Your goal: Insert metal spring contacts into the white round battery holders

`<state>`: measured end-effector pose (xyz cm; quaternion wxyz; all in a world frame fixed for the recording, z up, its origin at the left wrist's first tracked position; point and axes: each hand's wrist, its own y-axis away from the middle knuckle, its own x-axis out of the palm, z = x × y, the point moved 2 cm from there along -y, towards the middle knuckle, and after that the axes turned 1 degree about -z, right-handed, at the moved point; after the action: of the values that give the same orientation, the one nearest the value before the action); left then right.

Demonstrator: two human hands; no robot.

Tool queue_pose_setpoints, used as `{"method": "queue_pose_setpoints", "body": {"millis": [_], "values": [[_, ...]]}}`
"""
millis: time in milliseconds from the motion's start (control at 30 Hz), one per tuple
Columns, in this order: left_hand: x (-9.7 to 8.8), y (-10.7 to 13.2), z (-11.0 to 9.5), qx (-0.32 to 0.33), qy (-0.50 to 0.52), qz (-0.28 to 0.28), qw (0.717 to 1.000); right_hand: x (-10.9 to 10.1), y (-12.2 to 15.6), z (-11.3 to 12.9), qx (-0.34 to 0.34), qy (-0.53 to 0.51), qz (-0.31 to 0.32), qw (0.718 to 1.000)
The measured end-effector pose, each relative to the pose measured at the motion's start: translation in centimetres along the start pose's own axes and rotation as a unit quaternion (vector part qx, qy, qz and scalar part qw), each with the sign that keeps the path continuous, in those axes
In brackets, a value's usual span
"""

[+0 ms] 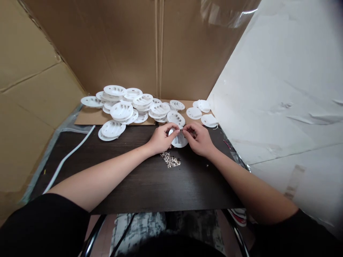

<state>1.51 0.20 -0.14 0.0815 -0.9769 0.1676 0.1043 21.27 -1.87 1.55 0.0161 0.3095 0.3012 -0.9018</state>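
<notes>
My left hand [163,138] and my right hand [198,138] meet above the dark table, thumbs and forefingers pinched close together. Whatever is between the fingertips is tiny, and I cannot make it out. Directly under them is a round white plastic disc [179,142] with slots and ridges, partly hidden by the fingers. A second white disc [175,118] lies just behind the hands. Below my left hand, nearer to me, is a small heap of shiny metal pieces [172,161], some flat with holes.
Many similar discs [122,110] are piled at the back left, on a cardboard sheet [88,117]. Several turned-over discs [194,113] lie back right. A white cable [68,157] crosses the left side. Cardboard walls [120,46] and a white panel [281,89] enclose the dark table [150,189].
</notes>
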Motion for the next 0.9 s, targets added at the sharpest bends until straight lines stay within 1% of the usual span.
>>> {"method": "queue_pose_setpoints", "body": {"millis": [167, 300, 400, 467, 633, 733, 833, 900], "values": [[0.03, -0.04, -0.06, -0.008, 0.001, 0.010, 1.000, 0.02, -0.04, -0.18, -0.022, 0.022, 0.018, 0.999], [0.04, -0.12, -0.12, -0.010, 0.005, 0.019, 1.000, -0.40, -0.01, -0.19, -0.083, 0.069, 0.027, 0.994], [0.07, -0.19, -0.10, -0.018, 0.013, 0.018, 1.000, -0.61, 0.16, -0.28, -0.126, 0.080, 0.042, 0.988], [0.11, -0.23, -0.10, -0.025, 0.021, 0.018, 0.999, -0.63, 0.28, -0.40, -0.143, 0.087, 0.044, 0.985], [0.15, -0.36, -0.25, -0.031, 0.030, 0.025, 0.999, -0.33, 0.38, -0.58, -0.144, 0.124, 0.060, 0.980], [0.14, -0.35, -0.42, -0.036, 0.030, 0.024, 0.999, -0.27, 0.40, -0.43, -0.152, 0.128, 0.062, 0.978], [0.14, -0.24, -0.66, -0.035, 0.032, 0.016, 0.999, -0.45, 0.35, -0.19, -0.146, 0.101, 0.044, 0.983], [0.11, -0.18, -0.78, -0.037, 0.035, 0.010, 0.999, -0.62, 0.23, -0.11, -0.119, 0.080, 0.026, 0.989]]}}
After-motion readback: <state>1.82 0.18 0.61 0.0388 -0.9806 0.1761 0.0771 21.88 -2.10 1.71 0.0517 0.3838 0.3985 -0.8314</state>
